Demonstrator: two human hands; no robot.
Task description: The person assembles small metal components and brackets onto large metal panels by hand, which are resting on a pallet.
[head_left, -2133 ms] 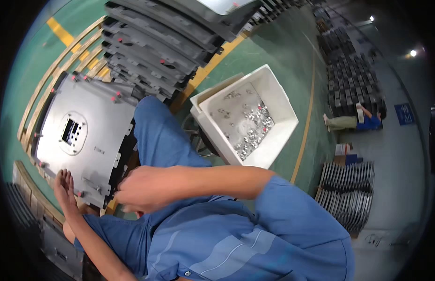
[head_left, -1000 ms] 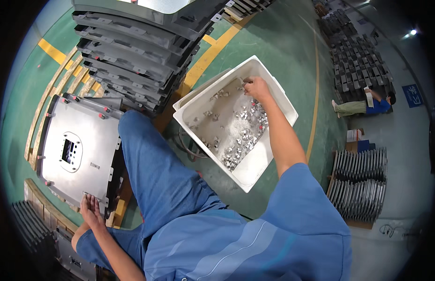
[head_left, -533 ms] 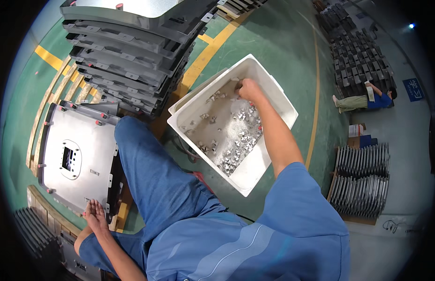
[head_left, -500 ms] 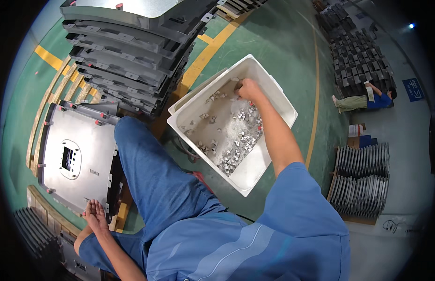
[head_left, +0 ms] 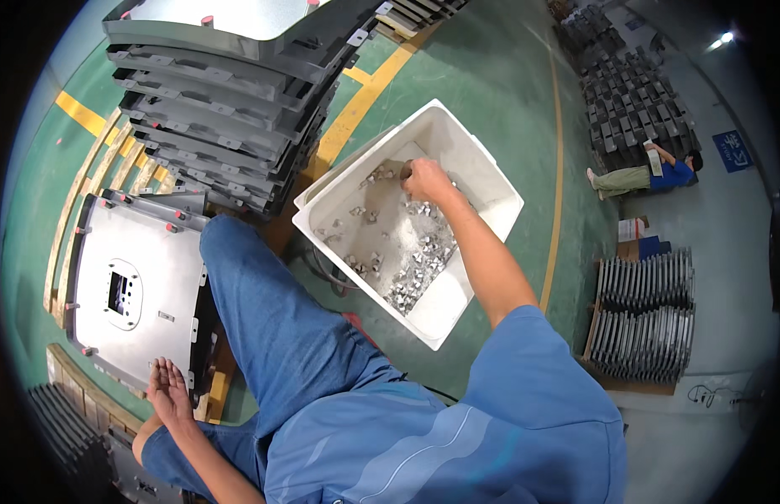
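Two bare hands: one left hand (head_left: pixel 171 396), one right hand (head_left: pixel 425 180). One white plastic bin (head_left: pixel 484 170), with small metal clips (head_left: pixel 422 267) inside, dozens at least, too jumbled for an exact count. One flat sheet-metal panel (head_left: pixel 162 281), bearing one oval plate (head_left: pixel 132 296) and at least six red caps (head_left: pixel 172 228). One tall stack of dark panels (head_left: pixel 226 109), at least six layers high. Two rows of upright metal panels (head_left: pixel 644 279) at far right, at least ten in each. One co-worker (head_left: pixel 674 172). One blue wall sign (head_left: pixel 732 151). One lit ceiling lamp (head_left: pixel 724 39).
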